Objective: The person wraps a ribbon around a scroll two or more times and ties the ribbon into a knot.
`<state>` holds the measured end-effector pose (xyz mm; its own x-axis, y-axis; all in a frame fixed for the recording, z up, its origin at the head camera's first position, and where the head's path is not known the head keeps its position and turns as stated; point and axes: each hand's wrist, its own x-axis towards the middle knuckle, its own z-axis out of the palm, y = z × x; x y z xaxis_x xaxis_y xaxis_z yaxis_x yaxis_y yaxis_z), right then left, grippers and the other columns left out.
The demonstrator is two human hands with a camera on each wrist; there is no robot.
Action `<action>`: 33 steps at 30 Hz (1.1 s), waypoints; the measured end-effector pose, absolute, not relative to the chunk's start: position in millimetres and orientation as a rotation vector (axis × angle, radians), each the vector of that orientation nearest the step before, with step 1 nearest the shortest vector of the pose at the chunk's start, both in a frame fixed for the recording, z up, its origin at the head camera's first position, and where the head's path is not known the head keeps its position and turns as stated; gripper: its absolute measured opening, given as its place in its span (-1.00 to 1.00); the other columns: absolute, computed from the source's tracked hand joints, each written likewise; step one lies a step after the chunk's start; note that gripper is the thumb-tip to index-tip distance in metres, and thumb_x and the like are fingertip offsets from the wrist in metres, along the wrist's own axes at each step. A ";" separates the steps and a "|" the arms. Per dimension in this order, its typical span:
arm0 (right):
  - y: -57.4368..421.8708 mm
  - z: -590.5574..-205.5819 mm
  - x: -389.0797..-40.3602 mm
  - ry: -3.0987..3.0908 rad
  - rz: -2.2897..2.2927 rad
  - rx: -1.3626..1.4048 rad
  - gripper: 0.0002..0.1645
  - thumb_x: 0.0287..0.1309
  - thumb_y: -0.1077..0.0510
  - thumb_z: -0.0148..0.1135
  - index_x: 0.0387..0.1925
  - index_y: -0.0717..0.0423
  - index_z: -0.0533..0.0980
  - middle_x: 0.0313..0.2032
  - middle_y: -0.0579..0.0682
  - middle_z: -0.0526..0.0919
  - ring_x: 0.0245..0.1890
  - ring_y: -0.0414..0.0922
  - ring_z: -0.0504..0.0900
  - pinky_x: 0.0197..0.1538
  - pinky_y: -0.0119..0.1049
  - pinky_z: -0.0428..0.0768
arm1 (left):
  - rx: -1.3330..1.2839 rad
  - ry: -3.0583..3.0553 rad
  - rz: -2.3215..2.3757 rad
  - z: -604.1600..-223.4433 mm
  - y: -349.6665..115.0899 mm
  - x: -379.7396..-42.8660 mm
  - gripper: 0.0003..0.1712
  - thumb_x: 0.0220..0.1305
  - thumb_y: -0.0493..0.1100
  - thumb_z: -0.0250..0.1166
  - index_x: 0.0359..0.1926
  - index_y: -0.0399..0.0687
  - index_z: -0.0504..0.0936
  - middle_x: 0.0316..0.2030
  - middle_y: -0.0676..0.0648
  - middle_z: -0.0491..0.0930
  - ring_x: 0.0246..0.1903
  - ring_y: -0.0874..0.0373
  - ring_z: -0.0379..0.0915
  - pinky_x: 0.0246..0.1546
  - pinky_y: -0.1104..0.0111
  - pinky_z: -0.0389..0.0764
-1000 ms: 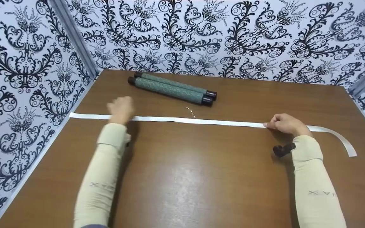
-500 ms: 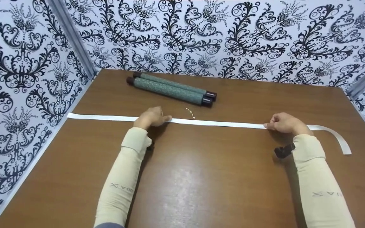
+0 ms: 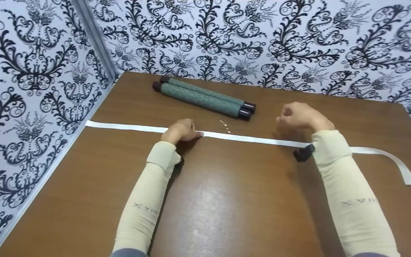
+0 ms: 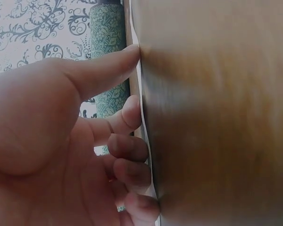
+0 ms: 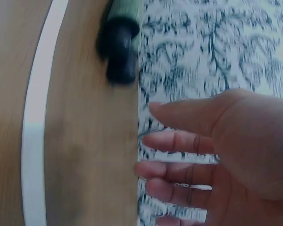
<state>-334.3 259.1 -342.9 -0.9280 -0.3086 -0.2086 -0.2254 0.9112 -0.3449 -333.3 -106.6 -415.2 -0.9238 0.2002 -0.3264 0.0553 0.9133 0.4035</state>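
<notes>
A long white strip [image 3: 252, 138] lies across the brown table, nearly straight on the left and curving toward the front at its right end. My left hand [image 3: 182, 130] rests on it left of centre, thumb and fingertips pressing it down. In the left wrist view the thumb [image 4: 108, 68] and bent fingertips meet the thin edge of the strip [image 4: 148, 155]. My right hand [image 3: 300, 116] is raised behind the strip, its fingers loosely bent with nothing between them. The right wrist view shows those fingers [image 5: 172, 174] apart from the strip [image 5: 35, 127].
Two green patterned rolls [image 3: 202, 98] with dark ends lie side by side toward the back. A row of small pale bits [image 3: 226, 126] lies between them and the strip. Patterned walls [image 3: 244, 39] stand behind and to the left of the table [image 3: 234, 200].
My left hand has slid right along the strip and stopped near its middle. The right hand has let go of the strip and moved up, back and slightly left.
</notes>
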 end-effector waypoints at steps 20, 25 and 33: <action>149.7 -379.4 -396.2 2.789 -0.490 -0.513 -0.19 0.26 0.00 0.23 0.40 0.26 0.16 0.30 0.42 0.19 0.32 0.37 0.17 0.34 0.32 0.16 | 0.192 2.679 0.659 -422.7 -110.2 -337.9 -0.53 0.31 0.20 0.27 -0.42 -0.04 0.36 -0.42 0.02 0.38 -0.37 0.13 0.32 -0.34 0.36 0.35; 143.2 -393.8 -406.6 2.811 -0.469 -0.532 -0.10 0.25 -0.06 0.24 0.43 0.29 0.12 0.36 0.45 0.17 0.35 0.40 0.16 0.37 0.30 0.13 | 0.175 2.681 0.657 -422.9 -110.2 -338.2 -0.54 0.30 0.20 0.29 -0.42 -0.01 0.36 -0.40 0.03 0.38 -0.35 0.14 0.32 -0.32 0.36 0.35; 131.5 -409.1 -409.3 2.863 -0.394 -0.498 0.01 0.29 -0.17 0.20 0.52 0.22 -0.03 0.43 0.38 0.10 0.42 0.35 0.05 0.40 0.30 -0.05 | 0.179 2.675 0.698 -422.8 -112.5 -338.9 -0.55 0.28 0.19 0.31 -0.43 0.00 0.37 -0.43 0.06 0.38 -0.40 0.16 0.31 -0.37 0.35 0.34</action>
